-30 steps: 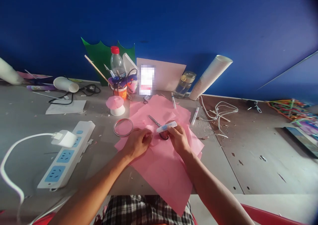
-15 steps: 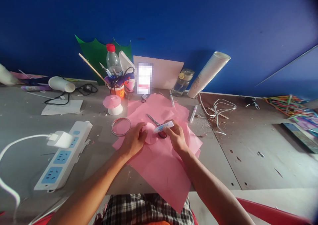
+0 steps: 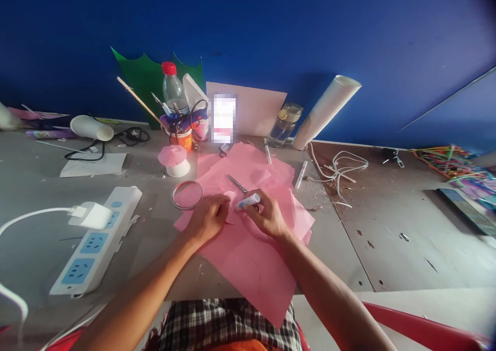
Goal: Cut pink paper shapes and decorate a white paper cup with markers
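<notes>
With right hand clenched on glue stick and left hand pinching cutout, probably best to pin cutout flat and dab thinly.

We count two hands, a left hand and a right hand. On the table we find one glue stick, one pair of scissors, one clear ring and one power strip with one charger. There is one white marker plus a second marker, making two. We also count one bottle, one jar, one stack of paper cups and one lone cup. The pink sheets overlap too much to number.
</notes>
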`<state>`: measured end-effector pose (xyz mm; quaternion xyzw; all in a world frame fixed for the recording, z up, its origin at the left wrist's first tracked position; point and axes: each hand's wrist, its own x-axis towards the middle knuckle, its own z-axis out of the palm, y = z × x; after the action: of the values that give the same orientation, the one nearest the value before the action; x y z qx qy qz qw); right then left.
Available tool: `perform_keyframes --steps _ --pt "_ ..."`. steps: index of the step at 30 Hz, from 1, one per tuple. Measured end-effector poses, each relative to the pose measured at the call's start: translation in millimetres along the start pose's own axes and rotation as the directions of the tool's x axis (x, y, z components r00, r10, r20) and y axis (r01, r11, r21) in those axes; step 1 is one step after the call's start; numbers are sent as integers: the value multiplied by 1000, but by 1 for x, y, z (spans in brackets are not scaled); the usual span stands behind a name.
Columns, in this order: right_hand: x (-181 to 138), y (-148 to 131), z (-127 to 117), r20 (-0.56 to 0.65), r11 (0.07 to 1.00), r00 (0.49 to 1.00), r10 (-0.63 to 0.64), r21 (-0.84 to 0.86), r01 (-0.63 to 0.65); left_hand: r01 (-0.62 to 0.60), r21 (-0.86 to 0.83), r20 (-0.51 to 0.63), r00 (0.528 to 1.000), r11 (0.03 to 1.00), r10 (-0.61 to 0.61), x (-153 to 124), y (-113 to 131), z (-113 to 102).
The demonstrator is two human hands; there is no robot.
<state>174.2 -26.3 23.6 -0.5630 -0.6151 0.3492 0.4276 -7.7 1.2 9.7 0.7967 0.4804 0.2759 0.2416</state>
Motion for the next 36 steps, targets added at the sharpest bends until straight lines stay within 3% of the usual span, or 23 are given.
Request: perform_keyframes --steps 5,13,24,29,36 --pt "1 1 2 26 999 999 -35 28 34 -63 20 -3 998 998 63 -2 -5 3" --pt "2 2 3 12 998 999 -33 -46 33 -70 93 49 997 993 65 -3 -8 6" --pt "3 5 5 70 985 987 -144 -88 150 -116 130 109 989 985 102 0 -11 7" --pt "3 13 8 69 965 972 -223 -126 230 -98 127 79 993 987 89 -1 -14 10" --pt "7 13 5 190 888 925 -330 -271 372 -94 113 69 994 989 86 -1 -18 14"
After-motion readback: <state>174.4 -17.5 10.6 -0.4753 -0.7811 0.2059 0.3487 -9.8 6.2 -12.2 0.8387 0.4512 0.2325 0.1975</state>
